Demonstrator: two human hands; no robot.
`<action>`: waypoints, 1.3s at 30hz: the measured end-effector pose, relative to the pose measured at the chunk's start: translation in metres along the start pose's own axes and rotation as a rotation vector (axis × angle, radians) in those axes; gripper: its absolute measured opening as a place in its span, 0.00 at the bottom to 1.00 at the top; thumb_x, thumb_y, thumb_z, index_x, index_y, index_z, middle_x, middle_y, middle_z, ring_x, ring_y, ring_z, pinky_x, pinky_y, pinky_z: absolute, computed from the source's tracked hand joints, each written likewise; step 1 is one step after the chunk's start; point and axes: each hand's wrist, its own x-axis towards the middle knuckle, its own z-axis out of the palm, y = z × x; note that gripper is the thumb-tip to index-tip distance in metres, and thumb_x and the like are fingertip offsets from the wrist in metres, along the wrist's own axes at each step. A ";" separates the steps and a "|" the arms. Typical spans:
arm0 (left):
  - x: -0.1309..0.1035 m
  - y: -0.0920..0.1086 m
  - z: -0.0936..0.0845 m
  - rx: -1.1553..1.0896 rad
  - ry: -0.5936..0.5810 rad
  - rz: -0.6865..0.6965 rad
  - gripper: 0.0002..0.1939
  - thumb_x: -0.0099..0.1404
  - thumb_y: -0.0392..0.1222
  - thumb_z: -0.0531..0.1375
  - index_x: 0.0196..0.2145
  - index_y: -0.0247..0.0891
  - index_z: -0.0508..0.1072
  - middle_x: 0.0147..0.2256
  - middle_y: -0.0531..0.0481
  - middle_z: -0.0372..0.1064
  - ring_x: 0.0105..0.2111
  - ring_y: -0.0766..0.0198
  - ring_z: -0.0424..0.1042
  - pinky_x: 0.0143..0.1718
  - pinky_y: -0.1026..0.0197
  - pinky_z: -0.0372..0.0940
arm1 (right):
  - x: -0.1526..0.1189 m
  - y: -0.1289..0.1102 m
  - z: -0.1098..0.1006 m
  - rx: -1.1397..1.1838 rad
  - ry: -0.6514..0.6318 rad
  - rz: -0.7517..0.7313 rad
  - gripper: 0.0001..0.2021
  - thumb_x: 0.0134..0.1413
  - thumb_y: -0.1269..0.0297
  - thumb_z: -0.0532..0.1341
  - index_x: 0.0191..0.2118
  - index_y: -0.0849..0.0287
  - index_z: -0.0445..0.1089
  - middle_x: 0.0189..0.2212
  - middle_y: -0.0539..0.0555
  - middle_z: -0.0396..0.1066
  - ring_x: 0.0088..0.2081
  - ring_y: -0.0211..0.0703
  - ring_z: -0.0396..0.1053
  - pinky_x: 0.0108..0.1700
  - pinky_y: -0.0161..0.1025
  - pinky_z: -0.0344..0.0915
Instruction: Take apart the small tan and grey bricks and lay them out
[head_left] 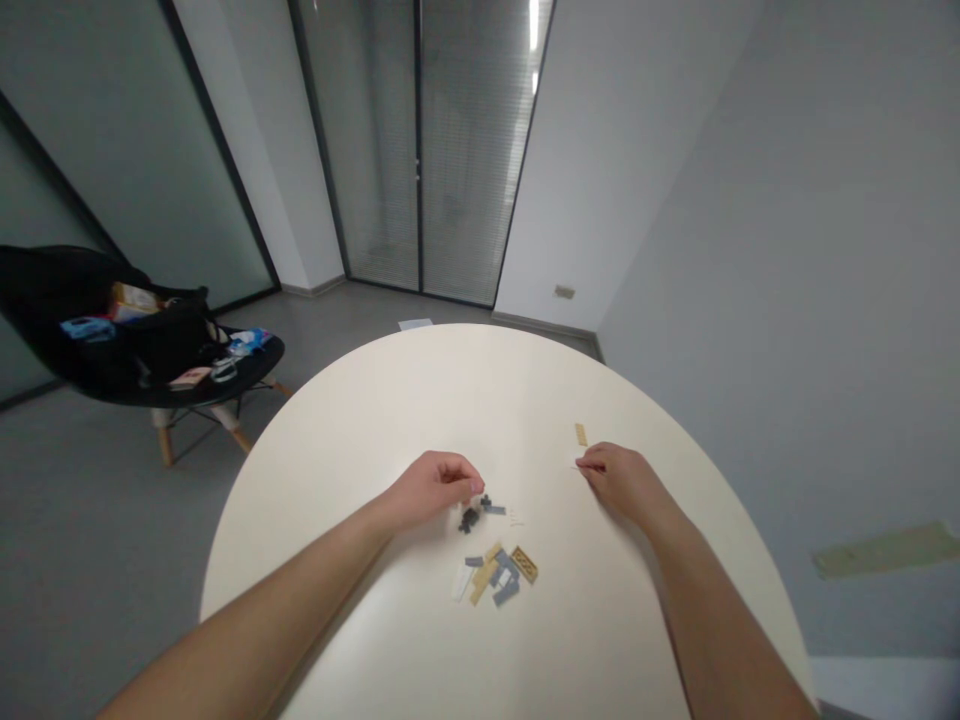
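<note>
Over the small dark pieces near the table's middle is my left hand, thumb and fingertips pinched together; whatever they hold is too small to name. To the right, my right hand pinches something thin and pale at the tabletop, too small to make out. Just beyond its fingers lies a tan brick piece. Small white pieces lie between the hands, beside a grey piece. Nearer to me is a loose pile with a tan studded plate, grey bricks and a white piece.
The round white table has its far edge beyond both hands. At the left stands a black chair with a bag and several small items on it. A wall rises at the right, and glass doors are behind.
</note>
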 end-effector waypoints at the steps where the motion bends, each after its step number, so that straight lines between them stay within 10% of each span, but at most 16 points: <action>1: -0.001 0.001 -0.001 0.044 -0.006 0.002 0.12 0.57 0.46 0.63 0.29 0.32 0.75 0.25 0.47 0.72 0.25 0.66 0.67 0.30 0.64 0.61 | 0.000 0.000 0.000 0.002 0.002 -0.004 0.12 0.55 0.67 0.56 0.35 0.56 0.78 0.39 0.55 0.76 0.40 0.42 0.72 0.45 0.36 0.64; 8: -0.009 0.010 -0.013 0.473 0.006 0.079 0.09 0.58 0.44 0.61 0.32 0.37 0.79 0.28 0.50 0.74 0.26 0.66 0.65 0.27 0.66 0.57 | -0.003 -0.006 -0.007 0.051 0.070 0.040 0.11 0.54 0.67 0.56 0.35 0.57 0.77 0.38 0.55 0.76 0.40 0.44 0.72 0.44 0.38 0.65; 17: -0.009 0.014 -0.011 0.687 -0.294 0.356 0.16 0.59 0.30 0.57 0.42 0.41 0.79 0.34 0.47 0.74 0.33 0.64 0.70 0.36 0.66 0.61 | -0.005 -0.031 -0.021 0.156 0.244 0.028 0.12 0.55 0.64 0.54 0.37 0.57 0.76 0.35 0.54 0.76 0.30 0.39 0.71 0.37 0.37 0.66; 39: -0.010 0.004 -0.003 0.427 -0.113 0.088 0.07 0.53 0.36 0.62 0.32 0.37 0.74 0.27 0.52 0.73 0.26 0.67 0.69 0.28 0.67 0.59 | -0.010 -0.103 -0.012 0.302 0.112 -0.239 0.09 0.57 0.68 0.56 0.38 0.57 0.75 0.30 0.53 0.74 0.31 0.39 0.70 0.35 0.35 0.64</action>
